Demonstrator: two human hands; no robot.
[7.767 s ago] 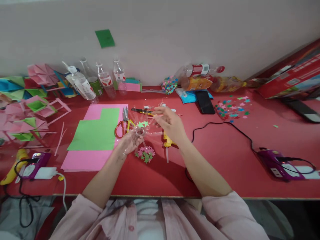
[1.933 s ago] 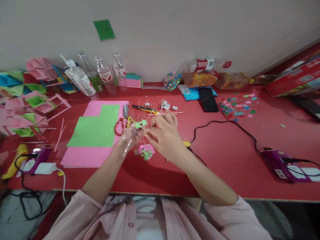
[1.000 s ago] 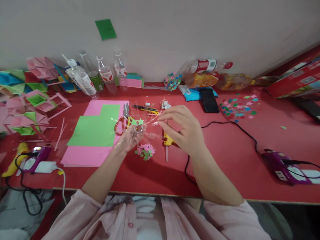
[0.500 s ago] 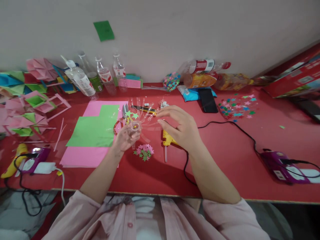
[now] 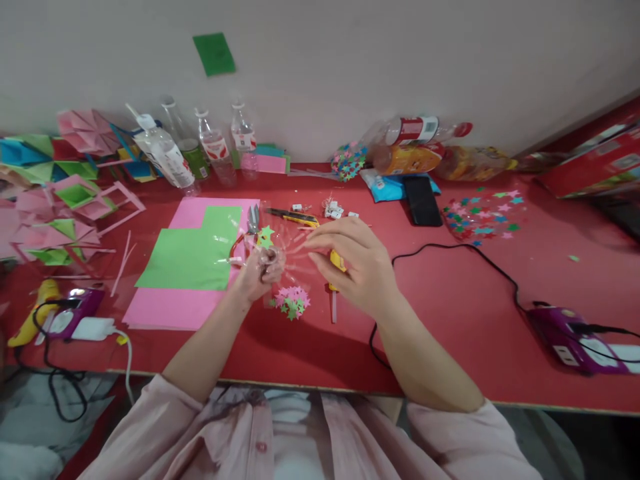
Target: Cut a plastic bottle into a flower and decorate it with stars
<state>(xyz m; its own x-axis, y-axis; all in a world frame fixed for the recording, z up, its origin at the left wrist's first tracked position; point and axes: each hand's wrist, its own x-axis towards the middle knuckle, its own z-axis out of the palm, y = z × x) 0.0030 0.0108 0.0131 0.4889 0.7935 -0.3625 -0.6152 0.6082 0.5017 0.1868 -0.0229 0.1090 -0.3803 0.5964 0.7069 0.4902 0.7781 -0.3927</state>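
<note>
My left hand [image 5: 261, 272] is closed around the base of a clear plastic bottle piece [image 5: 270, 255] cut into thin strips that fan outward. Light green paper stars [image 5: 265, 236] show on its strips. My right hand [image 5: 353, 263] hovers at the tips of the right-hand strips, fingers curved, thumb and forefinger a little apart; nothing is visible between them. A small pile of pink and green paper stars [image 5: 291, 301] lies below the bottle piece. Partly hidden behind my right hand is a yellow glue gun [image 5: 337, 261] with a glue stick.
Scissors [image 5: 253, 219] and a yellow-black cutter [image 5: 295, 217] lie beyond my hands. Pink and green paper sheets [image 5: 187, 257] are at left. Plastic bottles [image 5: 244, 143] line the wall. Star confetti [image 5: 483, 217], a phone [image 5: 423, 201] and a purple power strip [image 5: 575, 340] occupy the right.
My right hand has shifted slightly left and down toward the strips. The bottle piece has turned a little in my left hand, and the view has shifted slightly.
</note>
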